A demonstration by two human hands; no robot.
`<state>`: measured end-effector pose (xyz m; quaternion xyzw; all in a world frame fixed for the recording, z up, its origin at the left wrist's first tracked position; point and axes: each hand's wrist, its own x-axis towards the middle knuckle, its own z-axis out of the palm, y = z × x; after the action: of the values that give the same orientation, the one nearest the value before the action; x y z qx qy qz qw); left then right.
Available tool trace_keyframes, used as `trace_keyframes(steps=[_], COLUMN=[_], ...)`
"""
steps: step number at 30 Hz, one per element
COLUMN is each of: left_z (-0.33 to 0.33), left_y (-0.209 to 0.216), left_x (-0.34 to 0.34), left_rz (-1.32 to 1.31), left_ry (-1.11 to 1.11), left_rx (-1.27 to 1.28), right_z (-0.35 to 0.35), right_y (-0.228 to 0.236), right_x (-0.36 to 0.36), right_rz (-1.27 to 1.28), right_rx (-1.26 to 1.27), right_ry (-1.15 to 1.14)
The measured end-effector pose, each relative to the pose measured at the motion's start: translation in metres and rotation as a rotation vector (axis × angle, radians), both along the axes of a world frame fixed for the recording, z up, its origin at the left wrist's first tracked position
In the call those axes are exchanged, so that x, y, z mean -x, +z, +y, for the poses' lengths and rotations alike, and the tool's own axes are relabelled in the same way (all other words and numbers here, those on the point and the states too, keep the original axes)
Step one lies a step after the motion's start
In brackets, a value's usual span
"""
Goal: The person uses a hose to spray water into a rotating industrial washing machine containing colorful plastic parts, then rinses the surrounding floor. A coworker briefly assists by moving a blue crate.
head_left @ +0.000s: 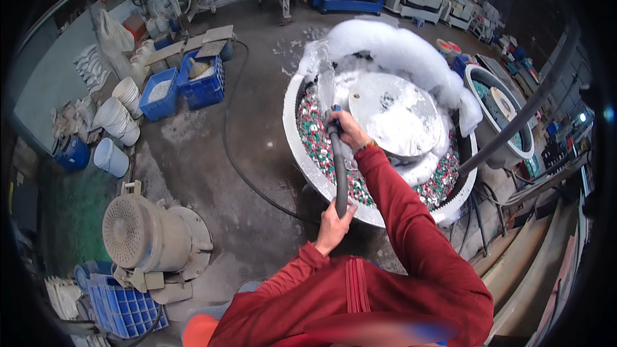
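Observation:
My right hand is closed round the front end of a dark grey hose, near its blue-topped nozzle. Lower on the same hose, my left hand grips it from beneath. Water sprays from the nozzle toward the far left of a big round tub with a pale rim. Small red, green and white pieces fill the tub's ring-shaped trough. Thick white foam heaps over the far rim and partly covers the round centre lid.
A second round tub stands at the right, below a slanting grey pipe. A black hose crosses the wet floor on the left. Blue crates, white buckets and a drum-shaped machine stand at the left.

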<state>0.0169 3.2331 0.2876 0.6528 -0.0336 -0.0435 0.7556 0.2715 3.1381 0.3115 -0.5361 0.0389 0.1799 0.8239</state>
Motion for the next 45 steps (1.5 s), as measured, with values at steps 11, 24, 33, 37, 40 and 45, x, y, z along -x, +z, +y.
trace_keyframes(steps=[11,24,33,37,40,45], left_z=[-0.002,-0.052,-0.031,-0.031,-0.040,-0.064], left_y=[0.018,0.036,0.041,0.046,0.044,0.036], left_x=[-0.009,-0.018,-0.034,-0.038,-0.043,-0.040], left_rz=[0.040,-0.258,-0.070,-0.181,-0.102,-0.217], left_ry=[-0.112,-0.157,-0.171,-0.213,-0.288,-0.361], left_rx=[-0.131,-0.003,-0.065,-0.136,-0.101,-0.176], right_z=[-0.013,-0.071,-0.057,-0.081,-0.111,-0.162], right_y=[0.000,0.048,0.058,0.053,0.047,0.038], right_x=[0.000,0.025,-0.007,0.006,0.023,0.030], right_rz=[-0.478,-0.045,0.067,-0.055,0.103,-0.238], right_rx=[0.109,0.002,0.035,-0.057,-0.019,-0.124], right_ry=[-0.068,-0.283,-0.064,-0.173,-0.330,-0.437])
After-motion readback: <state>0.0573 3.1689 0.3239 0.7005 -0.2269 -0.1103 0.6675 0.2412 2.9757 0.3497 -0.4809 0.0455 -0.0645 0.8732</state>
